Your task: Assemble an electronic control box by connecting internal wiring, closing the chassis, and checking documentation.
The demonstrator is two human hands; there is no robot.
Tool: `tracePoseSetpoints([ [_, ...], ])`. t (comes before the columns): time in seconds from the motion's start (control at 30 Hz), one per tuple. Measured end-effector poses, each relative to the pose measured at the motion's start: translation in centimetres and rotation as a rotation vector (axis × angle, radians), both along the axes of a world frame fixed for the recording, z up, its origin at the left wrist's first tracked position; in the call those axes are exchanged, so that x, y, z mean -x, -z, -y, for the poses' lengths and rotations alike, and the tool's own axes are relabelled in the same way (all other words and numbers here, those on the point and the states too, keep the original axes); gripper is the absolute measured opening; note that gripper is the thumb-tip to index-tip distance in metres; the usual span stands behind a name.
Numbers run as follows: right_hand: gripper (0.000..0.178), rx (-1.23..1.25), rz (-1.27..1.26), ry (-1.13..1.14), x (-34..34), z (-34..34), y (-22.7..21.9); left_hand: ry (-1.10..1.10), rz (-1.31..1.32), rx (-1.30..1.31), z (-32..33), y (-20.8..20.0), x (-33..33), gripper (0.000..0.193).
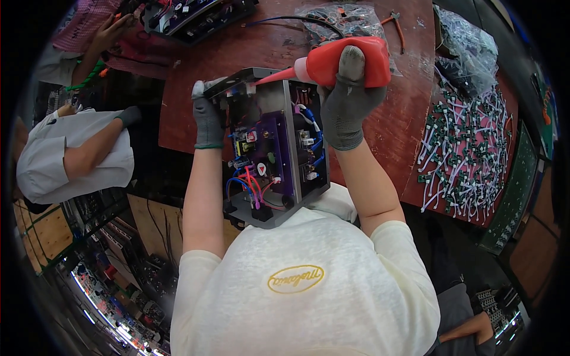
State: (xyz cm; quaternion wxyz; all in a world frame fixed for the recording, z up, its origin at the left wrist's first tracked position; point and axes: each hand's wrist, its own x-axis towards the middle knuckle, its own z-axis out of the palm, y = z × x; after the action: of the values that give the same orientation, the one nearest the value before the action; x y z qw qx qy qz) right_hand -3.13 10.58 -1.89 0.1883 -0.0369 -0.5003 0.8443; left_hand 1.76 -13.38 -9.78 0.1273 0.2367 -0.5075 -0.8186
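My right hand (346,115) wears a grey glove, and its fingers are wrapped around a fat red squeeze bottle (374,62), with my thumb on top. The bottle lies on its side in the air, and its long thin tip (276,77) points left, over the far end of a metal box (270,101). I can't tell if the tip touches it. My left hand (208,118), in a grey glove too, is bent around the far left corner of the box, holding it.

The box is open. Inside are a purple board (273,136), red and blue wires (252,181) at the near end, and more blue wires (320,145) on the right side. The box is at the near edge of the red-brown surface (409,113), close to my white shirt (297,320).

Past the bottle, near the far edge, are a clear bag of small parts (359,24) and orange-handled pliers (401,38). Lots of little green boards with white wires (466,154) lie along the right edge. A big clear bag (472,53) sits at the far right corner. Another box (196,21) is at the far left corner.
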Motion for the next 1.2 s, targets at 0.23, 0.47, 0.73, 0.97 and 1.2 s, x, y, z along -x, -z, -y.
tracePoseSetpoints([
  [0.23,0.016,-0.013,-0.016,0.012,0.1,0.1,0.2,0.031,-0.038,0.010,0.4,0.7,-0.1,0.045],
  [0.47,0.021,-0.012,0.000,-0.015,0.2,0.0,0.6,-0.016,0.038,0.025,0.2,0.1,0.1,0.047],
  [0.73,0.021,-0.005,-0.032,-0.019,0.4,0.0,0.5,0.004,-0.031,-0.013,-0.3,-0.4,0.0,0.032],
  [0.97,0.018,-0.079,-0.061,0.018,0.4,-0.4,0.5,0.048,-0.009,0.010,-1.4,-2.0,-0.3,0.034],
  [1.2,0.016,-0.046,-0.043,0.020,0.2,-0.1,0.5,0.022,0.027,0.004,-1.3,-2.0,-0.3,0.036],
])
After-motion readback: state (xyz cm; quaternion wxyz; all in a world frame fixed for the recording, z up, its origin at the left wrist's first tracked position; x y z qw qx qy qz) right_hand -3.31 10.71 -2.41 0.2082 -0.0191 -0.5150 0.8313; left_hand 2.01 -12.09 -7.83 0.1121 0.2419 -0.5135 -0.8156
